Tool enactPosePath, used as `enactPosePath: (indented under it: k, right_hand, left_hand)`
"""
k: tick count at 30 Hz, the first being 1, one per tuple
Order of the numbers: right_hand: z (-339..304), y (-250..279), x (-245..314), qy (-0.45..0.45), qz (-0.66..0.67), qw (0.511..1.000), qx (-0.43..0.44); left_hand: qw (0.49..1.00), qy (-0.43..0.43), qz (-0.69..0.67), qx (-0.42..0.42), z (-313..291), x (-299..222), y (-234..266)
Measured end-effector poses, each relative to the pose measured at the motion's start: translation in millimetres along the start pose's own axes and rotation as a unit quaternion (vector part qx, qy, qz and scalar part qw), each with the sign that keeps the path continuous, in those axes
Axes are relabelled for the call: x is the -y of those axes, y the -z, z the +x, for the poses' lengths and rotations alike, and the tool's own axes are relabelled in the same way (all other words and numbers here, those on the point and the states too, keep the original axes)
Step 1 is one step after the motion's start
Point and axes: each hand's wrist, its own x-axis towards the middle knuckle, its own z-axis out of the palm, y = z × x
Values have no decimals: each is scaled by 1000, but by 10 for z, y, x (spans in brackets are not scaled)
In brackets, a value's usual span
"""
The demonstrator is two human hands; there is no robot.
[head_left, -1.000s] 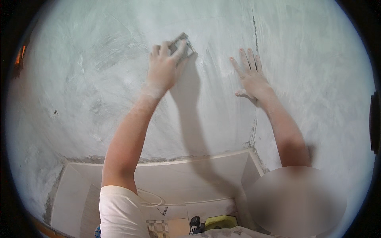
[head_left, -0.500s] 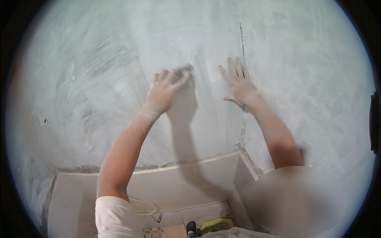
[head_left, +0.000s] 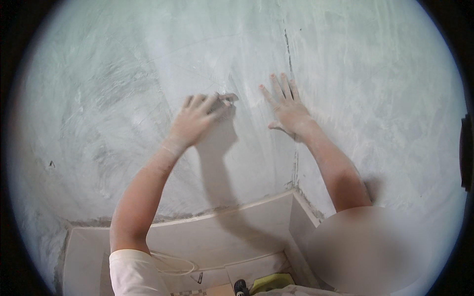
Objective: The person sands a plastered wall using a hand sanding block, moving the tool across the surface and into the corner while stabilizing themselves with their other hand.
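My left hand (head_left: 192, 121), dusty white, is closed round a small dark flat pad (head_left: 228, 97) that looks like folded sandpaper. Its underside is against the pale, putty-smeared wall (head_left: 247, 158), and the fingers partly cover it. To the right, my right hand (head_left: 291, 114) lies spread with its palm side toward the wall and holds nothing. The fingers reach up beside a dark vertical corner line (head_left: 288, 47). White dust coats both hands and wrists. A blurred patch hides my upper right arm.
Below the plaster runs a band of pale tiles (head_left: 222, 234) with a rough top edge. Lower down are a looped white cable (head_left: 175, 273), a yellow-green object (head_left: 271, 282) and a dark shoe-like object (head_left: 240, 287). A dark fitting (head_left: 465, 153) sits at the right rim.
My left hand has moved slightly left and down with the pad. My right hand stays spread on the wall, and the whole view has shifted a little.
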Motion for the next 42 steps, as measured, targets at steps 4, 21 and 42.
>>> enactPosePath:
  k: [4,21,42]
  right_hand:
    - [-1,11,8,-2,-9,1000,-1]
    - [-23,41,49,4,4,1000,0]
    - [-208,635,1001,-145,329,910,-207]
  left_hand:
    - [924,360,-108,-71,225,238,234]
    - [996,21,-80,40,299,-299,-39]
    - [557,370,-742,-47,474,-323,159]
